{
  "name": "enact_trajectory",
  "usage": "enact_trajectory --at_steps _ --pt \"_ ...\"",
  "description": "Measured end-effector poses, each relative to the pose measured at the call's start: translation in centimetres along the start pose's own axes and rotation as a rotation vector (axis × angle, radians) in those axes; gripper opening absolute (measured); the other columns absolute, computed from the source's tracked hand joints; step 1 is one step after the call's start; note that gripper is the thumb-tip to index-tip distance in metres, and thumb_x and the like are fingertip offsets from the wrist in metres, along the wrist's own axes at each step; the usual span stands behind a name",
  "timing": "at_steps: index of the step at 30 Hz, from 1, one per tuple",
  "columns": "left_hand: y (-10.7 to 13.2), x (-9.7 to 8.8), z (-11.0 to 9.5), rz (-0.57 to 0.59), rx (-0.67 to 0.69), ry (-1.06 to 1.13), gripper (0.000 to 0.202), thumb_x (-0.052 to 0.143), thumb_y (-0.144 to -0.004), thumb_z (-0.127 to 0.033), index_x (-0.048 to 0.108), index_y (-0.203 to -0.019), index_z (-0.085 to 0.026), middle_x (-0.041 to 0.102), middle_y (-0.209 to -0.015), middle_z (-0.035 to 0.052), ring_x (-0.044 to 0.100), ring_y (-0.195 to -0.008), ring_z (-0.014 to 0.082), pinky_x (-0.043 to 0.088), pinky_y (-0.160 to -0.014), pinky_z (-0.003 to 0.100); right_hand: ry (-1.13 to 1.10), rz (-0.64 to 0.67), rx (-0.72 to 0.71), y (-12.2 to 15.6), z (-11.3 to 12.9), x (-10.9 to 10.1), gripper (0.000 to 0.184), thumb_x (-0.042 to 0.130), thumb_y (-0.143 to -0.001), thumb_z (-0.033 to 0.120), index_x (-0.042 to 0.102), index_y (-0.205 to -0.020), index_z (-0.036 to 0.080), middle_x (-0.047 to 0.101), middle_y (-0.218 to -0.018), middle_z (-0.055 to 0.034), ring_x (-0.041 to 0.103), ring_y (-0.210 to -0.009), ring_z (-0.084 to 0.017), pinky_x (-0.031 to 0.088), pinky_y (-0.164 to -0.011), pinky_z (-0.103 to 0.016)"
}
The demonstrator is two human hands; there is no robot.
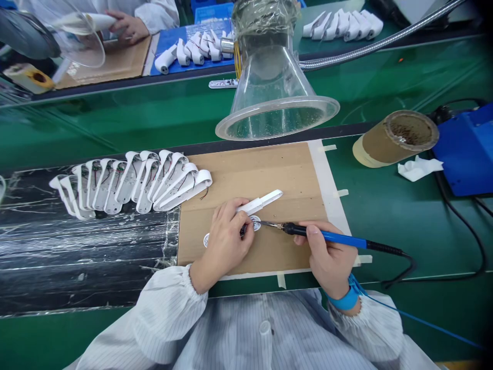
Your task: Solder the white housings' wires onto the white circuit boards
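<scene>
Right hand, lower right of centre: closed around a blue-and-black, pen-shaped soldering iron.
The iron's long axis runs leftward, rising slightly; its tip lies at the right edge of a small, white, patterned disc at frame centre, contact unconfirmed. The left hand is nearer, adjoining the disc's left side, fingers curled; what they pinch cannot be told. Just above, a long white plastic housing slants toward upper right.
</scene>
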State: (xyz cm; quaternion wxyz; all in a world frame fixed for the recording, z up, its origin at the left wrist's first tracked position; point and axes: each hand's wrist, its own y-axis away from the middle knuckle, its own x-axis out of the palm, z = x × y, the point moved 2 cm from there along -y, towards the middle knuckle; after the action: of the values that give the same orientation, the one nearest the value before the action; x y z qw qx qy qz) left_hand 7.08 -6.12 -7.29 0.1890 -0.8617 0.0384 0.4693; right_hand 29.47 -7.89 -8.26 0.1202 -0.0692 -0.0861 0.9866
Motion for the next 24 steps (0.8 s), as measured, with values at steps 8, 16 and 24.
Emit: enact_trajectory --at_steps 8,16,24 --pt "0.0 0.1 0.0 -0.005 0.002 0.009 0.02 0.062 -0.097 -0.006 0.054 -0.088 -0.023 0.068 -0.132 0.0104 0.067 -0.121 0.0288 0.053 -0.1 0.048 -0.035 -0.056 0.033 0.3 -0.6 -0.4 0.019 0.069 -0.105 0.032 0.081 -0.096 0.021 0.074 -0.067 0.001 0.073 -0.061 -0.017 0.062 -0.063 -0.03" --pt "0.0 0.1 0.1 -0.005 -0.003 0.005 0.018 0.061 -0.098 -0.008 0.056 -0.088 -0.022 0.069 -0.132 0.0108 0.068 -0.118 0.0287 0.054 -0.099 0.049 -0.103 -0.054 0.073 0.1 -0.6 -0.5 0.02 0.069 -0.105 0.034 0.081 -0.096 0.021 0.074 -0.067 0.0 0.073 -0.062 -0.018 0.062 -0.062 -0.032" --pt "0.3 -0.7 0.4 0.062 -0.006 0.055 0.013 0.058 -0.104 -0.014 0.064 -0.095 -0.022 0.06 -0.147 0.0133 0.064 -0.129 0.0287 0.055 -0.105 0.051 -0.117 -0.034 0.118 0.4 -1.0 -1.1 0.022 0.069 -0.106 0.036 0.081 -0.098 0.02 0.075 -0.07 -0.002 0.074 -0.065 -0.019 0.062 -0.064 -0.034"
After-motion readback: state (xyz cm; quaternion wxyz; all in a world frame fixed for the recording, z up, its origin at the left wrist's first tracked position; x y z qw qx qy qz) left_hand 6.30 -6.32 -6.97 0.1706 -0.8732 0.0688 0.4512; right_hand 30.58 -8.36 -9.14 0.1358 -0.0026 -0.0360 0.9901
